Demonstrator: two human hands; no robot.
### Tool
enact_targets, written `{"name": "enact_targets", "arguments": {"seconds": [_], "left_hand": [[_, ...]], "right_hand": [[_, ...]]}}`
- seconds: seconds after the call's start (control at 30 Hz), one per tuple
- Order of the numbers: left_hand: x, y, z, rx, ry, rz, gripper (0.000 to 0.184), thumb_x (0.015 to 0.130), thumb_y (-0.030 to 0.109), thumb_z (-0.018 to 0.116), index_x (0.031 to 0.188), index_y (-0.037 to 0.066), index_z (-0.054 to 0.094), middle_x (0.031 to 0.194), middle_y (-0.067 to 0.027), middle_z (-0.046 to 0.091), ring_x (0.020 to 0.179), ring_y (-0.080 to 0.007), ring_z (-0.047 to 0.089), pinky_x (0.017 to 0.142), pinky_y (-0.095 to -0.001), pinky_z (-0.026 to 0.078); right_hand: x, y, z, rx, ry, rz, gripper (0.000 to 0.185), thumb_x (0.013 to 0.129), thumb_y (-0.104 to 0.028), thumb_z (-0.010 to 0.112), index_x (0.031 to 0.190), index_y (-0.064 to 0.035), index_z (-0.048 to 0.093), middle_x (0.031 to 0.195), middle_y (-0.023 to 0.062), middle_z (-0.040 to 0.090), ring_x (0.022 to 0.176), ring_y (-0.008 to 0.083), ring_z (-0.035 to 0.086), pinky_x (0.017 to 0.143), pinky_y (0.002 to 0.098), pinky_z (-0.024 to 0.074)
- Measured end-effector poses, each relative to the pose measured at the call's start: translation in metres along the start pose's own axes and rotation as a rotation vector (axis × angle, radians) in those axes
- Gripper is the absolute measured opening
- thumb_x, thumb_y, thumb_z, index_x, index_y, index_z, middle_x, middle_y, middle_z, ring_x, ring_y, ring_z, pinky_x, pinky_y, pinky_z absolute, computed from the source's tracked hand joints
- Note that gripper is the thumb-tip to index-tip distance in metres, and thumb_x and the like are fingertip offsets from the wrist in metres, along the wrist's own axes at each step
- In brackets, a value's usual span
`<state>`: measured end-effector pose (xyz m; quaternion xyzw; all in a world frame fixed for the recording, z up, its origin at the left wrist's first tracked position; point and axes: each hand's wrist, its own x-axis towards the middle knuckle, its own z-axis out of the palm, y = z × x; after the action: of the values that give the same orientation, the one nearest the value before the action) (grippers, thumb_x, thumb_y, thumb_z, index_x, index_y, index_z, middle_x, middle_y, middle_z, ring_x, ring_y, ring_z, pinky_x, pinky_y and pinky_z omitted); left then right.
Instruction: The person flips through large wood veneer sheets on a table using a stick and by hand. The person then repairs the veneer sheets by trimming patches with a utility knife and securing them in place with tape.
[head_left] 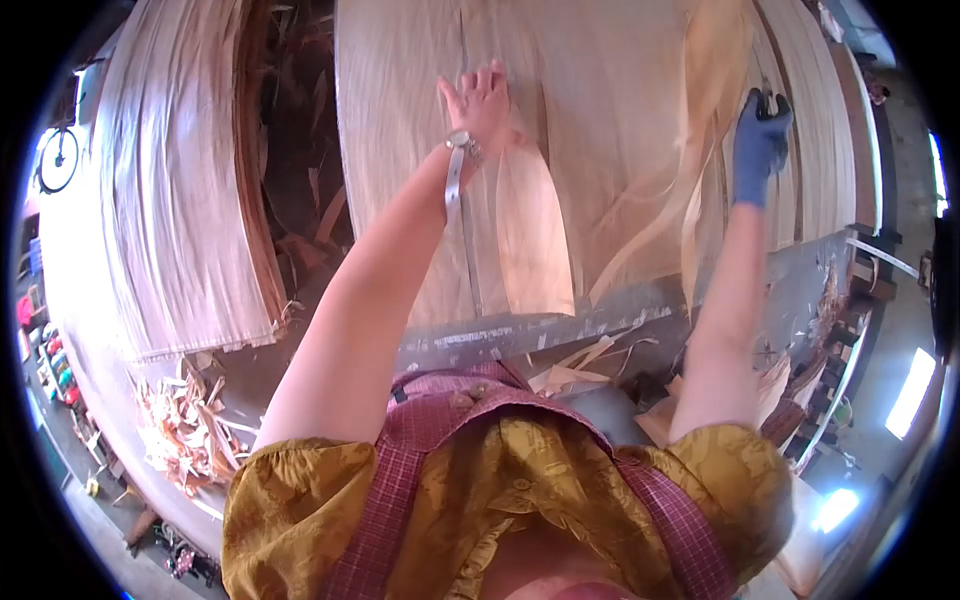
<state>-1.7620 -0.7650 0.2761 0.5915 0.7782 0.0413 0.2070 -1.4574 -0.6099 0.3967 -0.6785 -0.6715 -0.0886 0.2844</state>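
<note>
My left hand (480, 108) is bare, with a watch (459, 140) on its wrist. Its fingers are spread on a pale wood veneer sheet (400, 190). Just below this hand, a loose veneer strip (535, 230) lies lengthwise, its near end curling. On my right hand (763, 140) is a blue glove with dark fingertips. Those fingers are curled together over the right part of the veneer; whatever they hold is too small to make out. A long, twisted yellowish veneer strip (708, 90) lies just left of the glove.
Another veneer stack (170, 180) stands at the left, with a dark gap of scraps (315, 180) beside it. Veneer shreds (185, 425) are heaped at lower left. A grey edge (500, 335) runs along the near side. A bicycle wheel (59, 160) shows far left.
</note>
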Motion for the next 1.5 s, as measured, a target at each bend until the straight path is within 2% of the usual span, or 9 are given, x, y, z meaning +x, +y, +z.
{"name": "enact_targets", "arguments": {"seconds": [0.07, 0.13, 0.2, 0.27, 0.43, 0.57, 0.7, 0.93, 1.5], "left_hand": [[0.007, 0.003, 0.006, 0.041, -0.001, -0.031, 0.125, 0.059, 0.05, 0.083, 0.15, 0.003, 0.012, 0.148, -0.0146, 0.03, 0.137, -0.0344, 0.032, 0.108, -0.0667, 0.018], [0.013, 0.006, 0.007, 0.092, -0.032, -0.058, 0.13, 0.055, 0.054, 0.083, 0.149, 0.003, 0.011, 0.148, -0.0144, 0.03, 0.137, -0.0358, 0.031, 0.107, -0.0677, 0.019], [0.014, 0.012, 0.004, 0.116, -0.068, -0.097, 0.132, 0.053, 0.056, 0.084, 0.149, 0.004, 0.011, 0.149, -0.0145, 0.03, 0.137, -0.0371, 0.03, 0.107, -0.067, 0.019], [0.019, 0.019, 0.006, 0.142, -0.09, -0.132, 0.133, 0.051, 0.057, 0.085, 0.15, 0.005, 0.012, 0.149, -0.0149, 0.029, 0.138, -0.0386, 0.028, 0.107, -0.0664, 0.02], [0.032, 0.021, 0.021, 0.192, -0.077, -0.136, 0.136, 0.046, 0.058, 0.086, 0.15, 0.008, 0.015, 0.15, -0.0164, 0.026, 0.138, -0.0417, 0.025, 0.106, -0.0657, 0.022], [0.038, 0.016, 0.026, 0.184, -0.094, -0.119, 0.134, 0.048, 0.056, 0.086, 0.15, 0.008, 0.014, 0.15, -0.0174, 0.025, 0.138, -0.0419, 0.025, 0.106, -0.0646, 0.022], [0.033, 0.015, 0.029, 0.179, -0.068, -0.091, 0.133, 0.049, 0.056, 0.086, 0.15, 0.008, 0.014, 0.149, -0.0176, 0.025, 0.137, -0.0421, 0.026, 0.106, -0.0631, 0.023], [0.028, 0.01, 0.022, 0.152, -0.053, -0.055, 0.126, 0.054, 0.055, 0.084, 0.15, 0.009, 0.016, 0.148, -0.0169, 0.028, 0.137, -0.0403, 0.026, 0.106, -0.0629, 0.022], [-0.027, -0.006, 0.048, -0.22, 0.469, -0.05, 0.11, 0.068, 0.042, 0.08, 0.151, 0.009, 0.016, 0.155, -0.0091, 0.025, 0.146, -0.0303, 0.014, 0.115, -0.0564, 0.004]], "right_hand": [[-0.074, -0.005, 0.0, 0.716, -0.087, -0.177, 0.018, 0.092, -0.015, 0.061, 0.105, -0.0035, 0.065, 0.086, 0.0101, 0.07, 0.072, 0.0192, 0.067, 0.06, 0.0301, 0.0515], [-0.176, -0.064, -0.024, 1.125, -0.707, 0.466, 0.016, 0.095, -0.017, 0.058, 0.105, -0.0067, 0.065, 0.083, 0.0048, 0.069, 0.066, 0.0091, 0.063, 0.046, 0.0211, 0.0436], [-0.235, -0.11, -0.033, 1.365, -0.982, 0.573, 0.022, 0.098, -0.023, 0.053, 0.109, -0.006, 0.061, 0.091, 0.0062, 0.069, 0.079, 0.0151, 0.07, 0.042, 0.0229, 0.0445], [-0.277, -0.13, 0.001, 1.536, -0.944, 0.706, 0.026, 0.1, -0.028, 0.05, 0.112, -0.0055, 0.057, 0.107, 0.0069, 0.066, 0.091, 0.0151, 0.069, 0.041, 0.0213, 0.0441], [-0.308, -0.158, 0.039, 2.156, -0.939, 0.964, 0.027, 0.098, -0.038, 0.053, 0.104, -0.0125, 0.052, 0.083, 0.0007, 0.058, 0.06, 0.0117, 0.056, 0.047, 0.0266, 0.0459], [-0.312, -0.136, 0.01, 2.153, -1.321, 0.859, 0.027, 0.096, -0.039, 0.056, 0.098, -0.0124, 0.05, 0.075, -0.0004, 0.053, 0.06, 0.0108, 0.054, 0.051, 0.0258, 0.0458], [-0.319, -0.122, 0.017, 2.134, -1.285, 0.752, 0.026, 0.094, -0.029, 0.062, 0.109, -0.0077, 0.055, 0.078, 0.0005, 0.059, 0.062, 0.0095, 0.056, 0.052, 0.0244, 0.0454], [-0.265, -0.09, -0.028, 1.593, -1.68, 0.669, 0.023, 0.09, -0.021, 0.067, 0.104, -0.0026, 0.064, 0.077, 0.0006, 0.061, 0.066, 0.0044, 0.055, 0.057, 0.0187, 0.0447], [-0.111, -0.115, -0.012, 0.988, -1.29, 0.254, 0.028, 0.088, -0.033, 0.067, 0.099, -0.007, 0.067, 0.071, -0.006, 0.052, 0.056, 0.0004, 0.04, 0.047, 0.0167, 0.0277]]}}
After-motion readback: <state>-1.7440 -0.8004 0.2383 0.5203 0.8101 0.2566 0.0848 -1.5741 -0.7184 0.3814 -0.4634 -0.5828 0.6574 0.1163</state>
